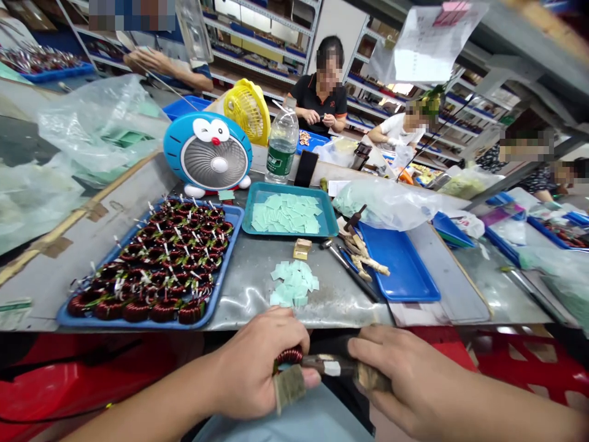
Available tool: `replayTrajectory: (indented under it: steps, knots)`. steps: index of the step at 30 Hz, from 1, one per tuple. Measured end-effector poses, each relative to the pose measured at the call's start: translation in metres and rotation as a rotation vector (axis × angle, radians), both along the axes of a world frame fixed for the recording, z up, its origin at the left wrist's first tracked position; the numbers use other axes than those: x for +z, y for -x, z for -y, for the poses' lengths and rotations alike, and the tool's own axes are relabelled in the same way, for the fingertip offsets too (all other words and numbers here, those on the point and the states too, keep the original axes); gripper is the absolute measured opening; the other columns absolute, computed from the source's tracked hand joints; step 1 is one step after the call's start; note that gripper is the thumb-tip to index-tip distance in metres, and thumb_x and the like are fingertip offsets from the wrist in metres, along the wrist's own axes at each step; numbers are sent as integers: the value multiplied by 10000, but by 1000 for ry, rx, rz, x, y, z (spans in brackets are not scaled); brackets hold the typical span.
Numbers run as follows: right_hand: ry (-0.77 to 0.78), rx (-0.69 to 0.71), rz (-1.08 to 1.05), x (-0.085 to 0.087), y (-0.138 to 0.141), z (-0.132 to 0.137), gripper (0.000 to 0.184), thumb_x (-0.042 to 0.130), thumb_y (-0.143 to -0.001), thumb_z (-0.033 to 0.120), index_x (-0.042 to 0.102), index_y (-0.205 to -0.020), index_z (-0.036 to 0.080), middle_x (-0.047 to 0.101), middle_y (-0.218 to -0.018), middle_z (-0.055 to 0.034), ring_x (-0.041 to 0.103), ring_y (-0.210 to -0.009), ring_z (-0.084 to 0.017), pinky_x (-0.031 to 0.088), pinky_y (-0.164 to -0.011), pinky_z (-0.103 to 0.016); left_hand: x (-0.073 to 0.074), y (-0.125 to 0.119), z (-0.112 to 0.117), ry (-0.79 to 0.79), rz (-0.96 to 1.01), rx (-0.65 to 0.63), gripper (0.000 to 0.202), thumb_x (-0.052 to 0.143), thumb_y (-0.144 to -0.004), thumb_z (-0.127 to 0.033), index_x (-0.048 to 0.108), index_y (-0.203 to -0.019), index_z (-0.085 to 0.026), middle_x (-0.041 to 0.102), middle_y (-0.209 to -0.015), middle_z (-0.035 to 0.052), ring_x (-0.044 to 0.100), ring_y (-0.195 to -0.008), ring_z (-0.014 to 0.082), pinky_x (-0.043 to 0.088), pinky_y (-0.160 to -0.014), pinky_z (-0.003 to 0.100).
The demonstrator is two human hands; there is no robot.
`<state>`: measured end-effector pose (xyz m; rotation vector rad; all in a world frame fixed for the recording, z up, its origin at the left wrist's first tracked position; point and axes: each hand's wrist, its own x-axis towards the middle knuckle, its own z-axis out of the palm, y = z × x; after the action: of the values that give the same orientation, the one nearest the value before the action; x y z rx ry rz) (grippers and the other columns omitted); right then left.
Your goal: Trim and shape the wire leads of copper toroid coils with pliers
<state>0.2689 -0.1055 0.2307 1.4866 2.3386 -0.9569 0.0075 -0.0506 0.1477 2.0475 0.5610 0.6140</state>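
Note:
Over my lap, my left hand (251, 362) is closed around a copper-wound ring coil (291, 355), mostly hidden by the fingers. A worn greenish-brown pad (289, 388) lies by the left thumb; I cannot tell if it is wrapped on it. My right hand (396, 374) is wrapped round a dark hand tool (329, 366) with a white patch on it. The tool's left end meets the coil, its tip hidden. On the bench ahead lies a loose pile of pale green paper pieces (294, 283). Left of it, a blue tray (221, 288) holds rows of similar coils.
A teal tray (246, 212) of green papers stands behind the pile, with a cartoon fan (209, 150) and a water bottle (281, 144). Rightward lie a hammer (352, 270), small wooden blocks (302, 248) and a blue tray (409, 270). Several people sit across the bench.

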Motion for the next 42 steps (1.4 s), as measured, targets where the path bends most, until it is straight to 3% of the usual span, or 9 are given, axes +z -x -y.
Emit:
replayTrajectory:
  steps: [2, 4, 7, 14, 19, 23, 29, 35, 42]
  knots:
    - [36, -9, -47, 2, -4, -4, 135, 589, -928, 180, 606, -1049, 237, 614, -1065, -50, 584, -990, -223, 451, -881, -350, -2, 3, -2, 67, 36, -16, 382, 692, -861, -569, 600, -853, -198, 588, -769, 5, 502, -722, 160, 366, -694, 285]
    - [27, -41, -87, 0, -8, -6, 69, 581, -960, 204, 584, -1026, 228, 594, -1058, -48, 565, -982, -208, 438, -870, -334, -4, 6, -4, 127, 63, 4, 534, 808, -701, -672, 598, -840, -200, 570, -766, -10, 484, -701, 147, 368, -664, 265]
    - [23, -75, -127, -9, -12, -5, 46, 581, -989, 238, 558, -1028, 227, 580, -1044, -36, 547, -966, -197, 418, -858, -330, -5, 10, -6, 200, 24, 41, 612, 872, -581, -687, 605, -845, -203, 587, -796, -19, 487, -704, 137, 373, -656, 250]
    - [9, -107, -216, -25, -16, 1, 105, 626, -987, 282, 535, -1002, 231, 570, -1024, -4, 542, -953, -171, 402, -859, -301, -2, 10, -3, 419, -51, 82, 538, 914, -612, -511, 572, -886, -199, 571, -763, -53, 460, -679, 108, 366, -617, 219]
    - [13, -73, -220, -24, -21, -2, 80, 629, -982, 271, 564, -1022, 246, 581, -1003, 10, 551, -931, -161, 393, -816, -281, 5, 3, 0, 338, -99, 68, 432, 884, -635, -398, 580, -869, -200, 556, -740, -58, 454, -666, 107, 370, -633, 227]
    - [-20, -7, -201, -21, -25, -6, 96, 639, -978, 281, 554, -967, 239, 576, -956, 9, 545, -892, -166, 377, -786, -285, 10, 1, 1, 259, -154, 71, 427, 892, -615, -399, 600, -858, -203, 556, -755, -52, 465, -682, 116, 365, -641, 236]
    - [-131, 101, -104, -19, -27, -11, 46, 562, -1002, 236, 542, -961, 246, 566, -954, -17, 538, -874, -191, 343, -742, -313, 9, 0, 5, 300, -196, 54, 454, 887, -616, -435, 590, -873, -207, 561, -756, -54, 459, -669, 113, 366, -608, 227]
    - [-290, 181, -28, -24, -32, -9, 76, 540, -986, 205, 556, -1032, 263, 573, -968, -29, 505, -863, -213, 311, -732, -337, 9, 1, 7, 369, -196, -1, 469, 858, -646, -484, 554, -870, -206, 513, -712, -67, 404, -637, 97, 337, -570, 214]
    - [-327, 237, -111, -35, -36, -15, 93, 553, -915, 163, 553, -955, 247, 564, -924, -19, 467, -820, -195, 306, -697, -324, 11, 0, 13, 355, -115, -59, 455, 862, -625, -462, 544, -820, -203, 498, -715, -63, 381, -644, 95, 322, -595, 219]
